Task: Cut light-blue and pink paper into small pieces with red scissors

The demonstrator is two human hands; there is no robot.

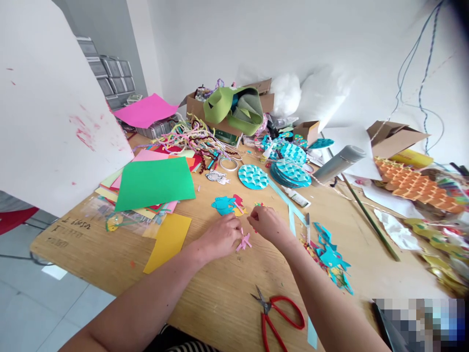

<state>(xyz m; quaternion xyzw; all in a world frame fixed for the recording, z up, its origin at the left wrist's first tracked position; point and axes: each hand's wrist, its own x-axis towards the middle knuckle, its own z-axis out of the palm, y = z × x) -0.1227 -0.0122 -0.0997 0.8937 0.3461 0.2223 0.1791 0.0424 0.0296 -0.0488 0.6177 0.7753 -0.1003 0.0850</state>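
My left hand (221, 236) rests low over the table, fingers bent together beside a small pile of pink paper strips (244, 241). What its fingertips hold, if anything, is hidden. Across from it, my right hand (269, 226) is curled in a pinch, and I cannot make out what is inside. Just beyond the hands lie a blue paper fish cutout (222, 205) and a red paper cutout (238, 201). Red-handled scissors (267, 307) with narrow metal tips lie partly open near the front edge, below the hands.
Coloured paper sheets (157, 183) are stacked at left, green on top. Blue patterned discs (253, 176), a glue bottle (296, 197), a pen (308, 230) and blue paper scraps (331, 256) lie right of centre. A grey cylinder (339, 165) and a stick (370, 217) are farther right.
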